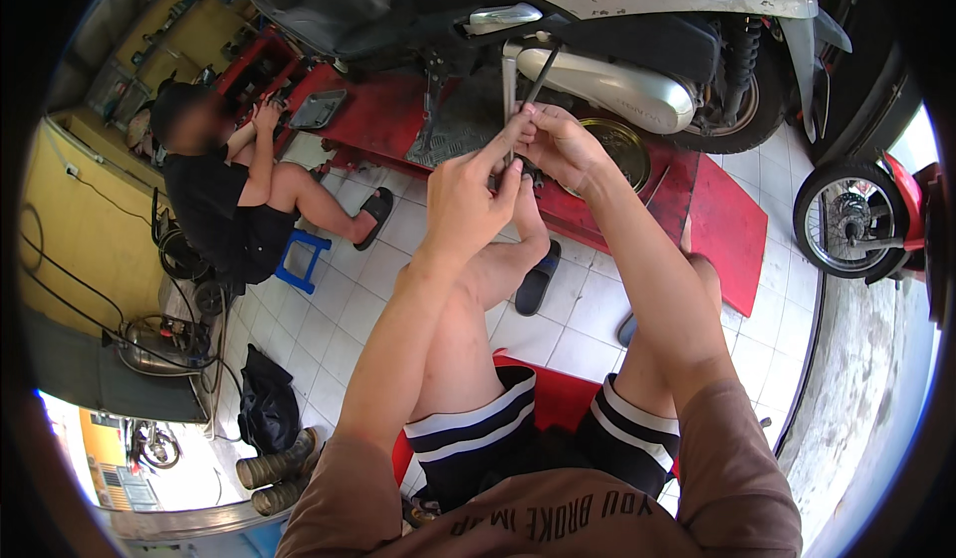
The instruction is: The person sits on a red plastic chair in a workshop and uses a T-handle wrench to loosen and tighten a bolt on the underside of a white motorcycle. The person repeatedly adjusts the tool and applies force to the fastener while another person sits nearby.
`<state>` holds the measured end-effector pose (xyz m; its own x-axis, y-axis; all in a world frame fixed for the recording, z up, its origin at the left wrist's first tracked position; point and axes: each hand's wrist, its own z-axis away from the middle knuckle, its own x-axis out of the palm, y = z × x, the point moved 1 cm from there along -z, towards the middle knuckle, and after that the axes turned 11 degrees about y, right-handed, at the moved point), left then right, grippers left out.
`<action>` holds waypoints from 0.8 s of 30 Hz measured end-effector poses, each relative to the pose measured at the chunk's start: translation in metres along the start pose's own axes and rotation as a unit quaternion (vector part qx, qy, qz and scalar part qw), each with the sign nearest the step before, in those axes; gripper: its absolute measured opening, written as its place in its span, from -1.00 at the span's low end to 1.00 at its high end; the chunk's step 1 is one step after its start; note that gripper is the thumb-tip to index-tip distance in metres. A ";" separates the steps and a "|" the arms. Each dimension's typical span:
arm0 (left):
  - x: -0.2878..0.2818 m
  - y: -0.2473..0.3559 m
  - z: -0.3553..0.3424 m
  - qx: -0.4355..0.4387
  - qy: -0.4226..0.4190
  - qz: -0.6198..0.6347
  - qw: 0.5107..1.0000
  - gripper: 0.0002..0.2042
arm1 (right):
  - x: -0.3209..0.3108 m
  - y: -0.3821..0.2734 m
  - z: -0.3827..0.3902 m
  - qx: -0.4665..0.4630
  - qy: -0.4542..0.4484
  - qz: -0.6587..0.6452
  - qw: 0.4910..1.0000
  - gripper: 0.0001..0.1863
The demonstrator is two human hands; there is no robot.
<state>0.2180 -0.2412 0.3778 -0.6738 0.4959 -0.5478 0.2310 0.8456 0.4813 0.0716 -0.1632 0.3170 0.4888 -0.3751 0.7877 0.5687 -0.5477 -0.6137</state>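
Both my hands are raised close together in front of the scooter (pixel 617 90), above the red lift platform (pixel 677 175). My left hand (pixel 463 195) is closed around the lower part of a long silver metal bar tool (pixel 510 85), which points up toward the scooter. My right hand (pixel 566 148) pinches at the same spot, by the lower end of a dark thin rod (pixel 543 75) that slants up to the right. The fingers overlap, so the lower ends of both pieces are hidden. Behind my right hand lies a round gold-coloured pan (pixel 637 150).
On the left a co-worker in black (pixel 204 170) sits on a blue stool (pixel 302 259), near a grey tray (pixel 319 108). A red ramp (pixel 732 224) slopes at the right, with another motorbike's wheel (pixel 846 218) beyond. A black bag (pixel 267 399) lies at lower left.
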 end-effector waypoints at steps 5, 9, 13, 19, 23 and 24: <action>-0.005 -0.021 -0.002 -0.103 0.046 -0.163 0.980 -0.76 | -0.004 0.001 -0.005 0.005 -0.048 -0.039 0.998 -0.75; 0.002 -0.029 0.005 -0.110 0.023 -0.183 0.977 -0.74 | 0.003 0.007 -0.003 0.032 -0.117 0.012 0.993 -0.69; 0.005 -0.024 0.004 -0.115 -0.026 -0.124 0.985 -0.71 | -0.001 0.006 -0.002 0.021 -0.124 0.056 0.991 -0.68; 0.004 -0.007 0.005 -0.004 -0.060 0.024 0.998 -0.83 | 0.009 0.006 0.008 0.033 -0.047 0.060 0.997 -0.72; 0.003 -0.004 -0.004 -0.048 0.061 0.019 0.997 -0.65 | -0.003 0.005 -0.001 0.016 -0.055 0.040 0.998 -0.70; -0.001 -0.006 -0.003 -0.085 0.095 -0.009 0.992 -0.64 | 0.002 0.007 -0.002 0.021 -0.071 0.025 0.997 -0.70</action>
<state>0.2152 -0.2470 0.3775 -0.8004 0.4206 -0.4271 0.1060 0.8005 0.5898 0.0752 -0.1687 0.3144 0.6042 -0.2911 0.7418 0.5663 -0.4981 -0.6567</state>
